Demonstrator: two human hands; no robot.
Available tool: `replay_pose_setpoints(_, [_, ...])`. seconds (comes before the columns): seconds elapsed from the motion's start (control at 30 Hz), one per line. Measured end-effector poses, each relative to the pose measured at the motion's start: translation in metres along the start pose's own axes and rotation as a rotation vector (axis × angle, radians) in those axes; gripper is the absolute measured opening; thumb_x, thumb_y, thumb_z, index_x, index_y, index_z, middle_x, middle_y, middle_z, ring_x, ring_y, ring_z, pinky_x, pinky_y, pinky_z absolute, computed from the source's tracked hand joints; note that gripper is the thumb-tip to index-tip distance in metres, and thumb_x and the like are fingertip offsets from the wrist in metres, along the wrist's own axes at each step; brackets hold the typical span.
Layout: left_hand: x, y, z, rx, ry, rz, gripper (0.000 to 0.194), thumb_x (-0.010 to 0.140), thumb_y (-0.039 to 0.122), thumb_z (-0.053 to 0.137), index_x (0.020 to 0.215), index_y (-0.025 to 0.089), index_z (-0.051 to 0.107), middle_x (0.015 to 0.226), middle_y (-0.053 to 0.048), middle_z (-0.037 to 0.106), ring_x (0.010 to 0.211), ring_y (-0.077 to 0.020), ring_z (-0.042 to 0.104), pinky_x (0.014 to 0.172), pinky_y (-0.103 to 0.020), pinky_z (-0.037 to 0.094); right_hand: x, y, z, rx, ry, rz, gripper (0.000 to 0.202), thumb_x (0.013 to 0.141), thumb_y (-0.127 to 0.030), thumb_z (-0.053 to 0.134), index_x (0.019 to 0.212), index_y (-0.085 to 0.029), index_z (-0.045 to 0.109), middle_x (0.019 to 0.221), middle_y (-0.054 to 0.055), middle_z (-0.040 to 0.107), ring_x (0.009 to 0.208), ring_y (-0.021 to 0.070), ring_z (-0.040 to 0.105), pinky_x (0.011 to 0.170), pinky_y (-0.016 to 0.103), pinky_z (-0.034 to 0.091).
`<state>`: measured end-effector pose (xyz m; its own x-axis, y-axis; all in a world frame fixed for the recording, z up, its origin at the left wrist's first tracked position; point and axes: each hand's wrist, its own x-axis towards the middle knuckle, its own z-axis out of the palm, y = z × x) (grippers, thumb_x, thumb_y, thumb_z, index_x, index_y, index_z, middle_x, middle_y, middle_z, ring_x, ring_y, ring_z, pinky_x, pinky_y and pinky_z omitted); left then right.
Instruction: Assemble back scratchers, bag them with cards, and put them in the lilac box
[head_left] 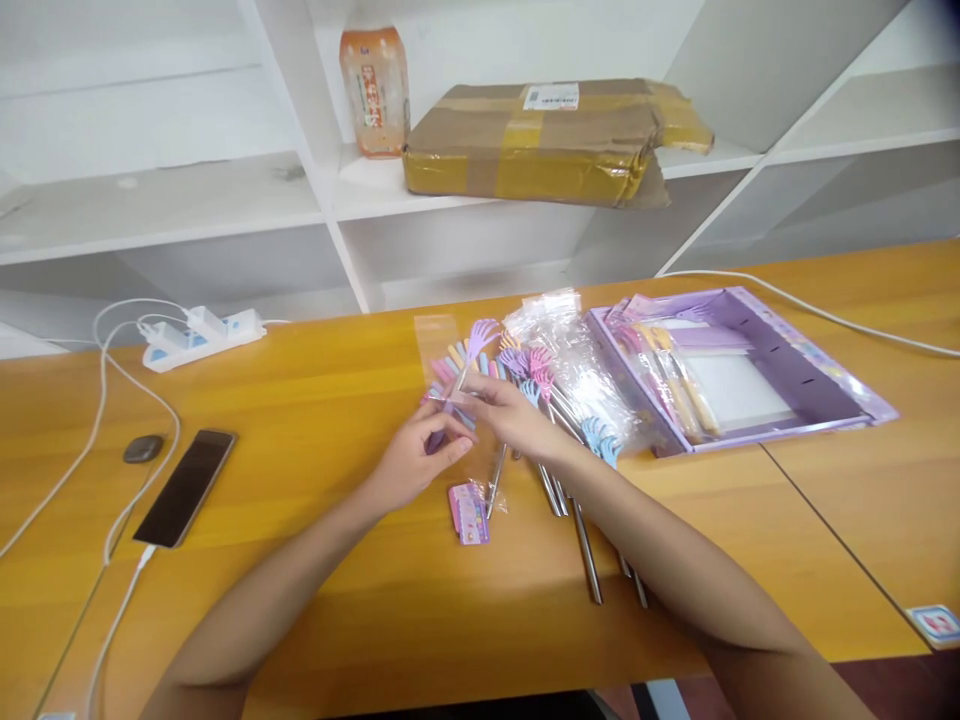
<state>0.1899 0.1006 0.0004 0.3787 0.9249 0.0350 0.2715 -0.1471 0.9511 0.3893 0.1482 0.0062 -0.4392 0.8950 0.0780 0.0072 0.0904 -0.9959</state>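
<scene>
Near the middle of the table, my left hand is closed around the lower part of a purple back scratcher. My right hand pinches its metal rod just below the claw-shaped head, which points up and away from me. A clear plastic bag shows behind my fingers; whether the scratcher is inside it I cannot tell. More back scratchers with pink and blue heads lie under and beside my right forearm. Small printed cards lie below my hands.
Clear bags are heaped right of my hands. Beyond them, a purple display box holds bagged back scratchers. To the left lie a phone, a dark small case and a power strip with cables. A taped carton occupies the shelf.
</scene>
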Motion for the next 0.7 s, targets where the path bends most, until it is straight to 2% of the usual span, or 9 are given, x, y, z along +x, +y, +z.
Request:
replay_pose_setpoints(0.03, [0.0,-0.001,0.0,-0.013,0.001,-0.004,0.025,0.096,0.044,0.074,0.096,0.021,0.082,0.112,-0.01,0.07,0.107,-0.0259,0.066,0.105,-0.041,0.05,0.0,0.0,0.001,-0.007,0.008,-0.007,0.036,0.096,-0.058,0.073,0.091,-0.022,0.072,0.102,0.005,0.075,0.112,0.0247,0.069,0.108,0.042,0.052])
replay_pose_setpoints(0.1, [0.001,-0.003,0.0,-0.075,0.042,-0.009,0.024,0.095,0.045,0.076,0.095,0.022,0.083,0.116,-0.01,0.074,0.116,-0.0277,0.067,0.111,-0.042,0.048,-0.001,-0.001,-0.002,0.021,0.125,-0.023,0.038,0.1,-0.061,0.067,0.094,-0.023,0.07,0.1,0.004,0.075,0.104,0.0236,0.071,0.103,0.043,0.055])
replay_pose_setpoints(0.17, [0.003,-0.003,-0.004,-0.218,0.149,-0.017,0.024,0.094,0.045,0.08,0.095,0.022,0.082,0.12,-0.01,0.077,0.125,-0.0284,0.068,0.115,-0.043,0.048,-0.002,-0.004,-0.012,0.081,0.296,-0.081,0.036,0.102,-0.061,0.064,0.099,-0.025,0.067,0.098,0.004,0.075,0.096,0.0219,0.072,0.094,0.041,0.059])
replay_pose_setpoints(0.27, [0.006,0.003,-0.015,-0.525,0.333,-0.035,0.028,0.09,0.046,0.086,0.098,0.02,0.078,0.118,-0.01,0.08,0.114,-0.0271,0.075,0.108,-0.046,0.057,-0.006,-0.015,-0.03,0.083,0.431,-0.195,0.028,0.104,-0.057,0.065,0.103,-0.029,0.065,0.095,0.003,0.074,0.088,0.0198,0.072,0.084,0.038,0.061])
replay_pose_setpoints(0.33, [0.008,0.01,-0.026,-0.651,0.417,-0.024,0.03,0.088,0.044,0.088,0.098,0.019,0.076,0.118,-0.011,0.081,0.104,-0.0254,0.079,0.1,-0.046,0.063,-0.011,-0.027,-0.04,-0.067,0.36,-0.236,0.024,0.103,-0.052,0.069,0.102,-0.028,0.068,0.09,0.002,0.074,0.082,0.0186,0.07,0.078,0.036,0.059])
replay_pose_setpoints(0.43, [0.01,0.02,-0.043,-0.696,0.51,0.018,0.028,0.086,0.039,0.091,0.096,0.018,0.074,0.115,-0.01,0.082,0.099,-0.0225,0.081,0.092,-0.04,0.066,-0.021,-0.041,-0.045,-0.407,0.092,-0.317,0.019,0.101,-0.045,0.075,0.097,-0.027,0.074,0.087,0.002,0.074,0.079,0.0179,0.067,0.075,0.034,0.054])
replay_pose_setpoints(0.5, [0.01,0.024,-0.052,-0.695,0.552,0.031,0.028,0.085,0.039,0.091,0.095,0.019,0.075,0.111,-0.009,0.083,0.097,-0.0216,0.081,0.088,-0.037,0.067,-0.025,-0.044,-0.042,-0.585,-0.038,-0.382,0.016,0.103,-0.042,0.074,0.101,-0.026,0.075,0.09,0.002,0.074,0.081,0.0178,0.066,0.075,0.034,0.052])
replay_pose_setpoints(0.57, [0.011,0.027,-0.059,-0.687,0.59,0.033,0.029,0.085,0.04,0.092,0.095,0.019,0.074,0.108,-0.008,0.083,0.097,-0.0222,0.081,0.087,-0.037,0.067,-0.026,-0.042,-0.038,-0.703,-0.071,-0.418,0.015,0.106,-0.039,0.071,0.105,-0.025,0.075,0.091,0.003,0.074,0.081,0.0176,0.065,0.074,0.033,0.05])
replay_pose_setpoints(0.7, [0.011,0.03,-0.066,-0.683,0.653,0.042,0.033,0.081,0.041,0.094,0.091,0.018,0.072,0.104,-0.008,0.083,0.097,-0.0223,0.081,0.086,-0.035,0.067,-0.024,-0.034,-0.035,-0.812,-0.04,-0.428,0.014,0.107,-0.036,0.069,0.104,-0.023,0.072,0.088,0.003,0.07,0.078,0.0175,0.063,0.071,0.032,0.048])
